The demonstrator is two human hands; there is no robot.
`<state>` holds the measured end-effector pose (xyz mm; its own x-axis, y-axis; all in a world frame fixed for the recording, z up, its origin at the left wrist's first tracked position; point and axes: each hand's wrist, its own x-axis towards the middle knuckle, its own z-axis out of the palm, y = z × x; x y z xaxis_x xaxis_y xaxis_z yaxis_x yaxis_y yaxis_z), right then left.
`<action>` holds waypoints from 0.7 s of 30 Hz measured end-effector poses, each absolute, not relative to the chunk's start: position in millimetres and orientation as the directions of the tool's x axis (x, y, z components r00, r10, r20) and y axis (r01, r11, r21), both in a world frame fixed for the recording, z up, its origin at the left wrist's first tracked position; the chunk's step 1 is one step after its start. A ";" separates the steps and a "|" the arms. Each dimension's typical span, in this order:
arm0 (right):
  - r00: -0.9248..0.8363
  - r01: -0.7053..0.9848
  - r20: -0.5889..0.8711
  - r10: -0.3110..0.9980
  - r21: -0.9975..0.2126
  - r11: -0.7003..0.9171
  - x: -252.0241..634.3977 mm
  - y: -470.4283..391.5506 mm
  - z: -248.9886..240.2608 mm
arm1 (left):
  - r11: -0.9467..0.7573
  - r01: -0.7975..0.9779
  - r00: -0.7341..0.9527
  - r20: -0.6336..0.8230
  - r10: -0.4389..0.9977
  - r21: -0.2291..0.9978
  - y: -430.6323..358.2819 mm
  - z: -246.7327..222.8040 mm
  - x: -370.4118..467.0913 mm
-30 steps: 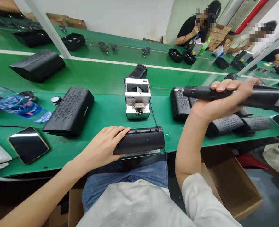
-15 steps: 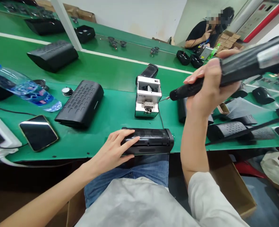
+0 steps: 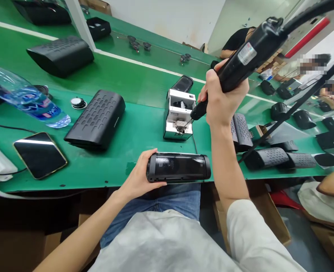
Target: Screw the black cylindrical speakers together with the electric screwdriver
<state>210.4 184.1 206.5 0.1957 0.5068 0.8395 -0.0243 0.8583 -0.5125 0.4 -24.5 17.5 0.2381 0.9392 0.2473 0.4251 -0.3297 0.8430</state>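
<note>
While the left hand (image 3: 138,177) clasps its left end, thumb along the near edge and fingers over the far one, the black case (image 3: 183,169) lies on the near side of the white box (image 3: 170,130), at the front edge of the green bench (image 3: 140,128). Judged by look: stiff plastic, middling weight; the glossy, perforated face is likely slick and easily scratched. Best hold: end caps or long edges, off the face.

Right hand (image 3: 226,100): wrapped round the barrel of a corded black driver (image 3: 240,62), which slants down to the white box from its right. Driver is probably rigid and somewhat top-heavy, with the cord (image 3: 311,19) dragging at its upper end; mid-barrel seems the sound place to hold, the thin shaft a poor one. Shaft points at the metal head (image 3: 180,124) on the front of the white box; contact cannot be made out at this size.

Left of the white box, well apart: a patterned shell (image 3: 96,119). Just behind the white box: a second case (image 3: 184,83). Well beyond it: small round parts (image 3: 134,44).
</note>
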 end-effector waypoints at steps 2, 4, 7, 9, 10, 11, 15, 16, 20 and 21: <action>0.205 -0.033 0.834 0.512 -0.517 0.855 206.8 186.3 206.9 | -0.347 0.417 0.227 0.273 0.935 0.840 -21.2 15.1 3.6; 0.217 -0.018 0.823 0.524 -0.534 0.845 205.1 186.8 208.3 | -0.356 0.415 0.247 0.273 0.930 0.837 -19.2 14.1 4.8; 0.241 0.026 0.808 0.538 -0.560 0.828 205.0 186.4 209.5 | -0.354 0.410 0.282 0.253 0.926 0.841 -17.7 14.4 3.7; 0.238 0.040 0.800 0.551 -0.575 0.817 206.5 186.1 208.2 | -0.346 0.400 0.291 0.241 0.926 0.849 -17.1 14.7 2.9; 0.226 0.042 0.793 0.566 -0.588 0.808 207.7 185.6 207.2 | -0.342 0.393 0.294 0.236 0.926 0.853 -16.9 14.6 2.7; 0.216 0.041 0.782 0.584 -0.605 0.795 209.2 184.4 206.2 | -0.338 0.387 0.296 0.231 0.927 0.858 -16.7 14.4 2.7; 0.172 0.012 0.725 0.666 -0.678 0.735 214.4 167.9 209.0 | -0.322 0.378 0.291 0.219 0.931 0.868 -16.5 13.1 3.9; 0.155 -0.001 0.717 0.680 -0.688 0.726 214.1 160.6 212.2 | -0.325 0.377 0.291 0.222 0.931 0.868 -16.5 12.7 4.1; 0.088 -0.034 0.733 0.674 -0.674 0.738 201.8 129.0 229.5 | -0.341 0.369 0.296 0.239 0.925 0.865 -15.8 10.3 3.7; 0.076 -0.033 0.742 0.666 -0.666 0.745 196.1 122.1 233.3 | -0.344 0.370 0.295 0.241 0.924 0.863 -15.6 9.6 3.4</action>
<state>196.1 122.1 233.3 0.0758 0.6664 0.7417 -0.0332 0.7451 -0.6661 3.4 -15.6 9.6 0.2954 0.9244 0.2414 0.3703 -0.3437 0.8630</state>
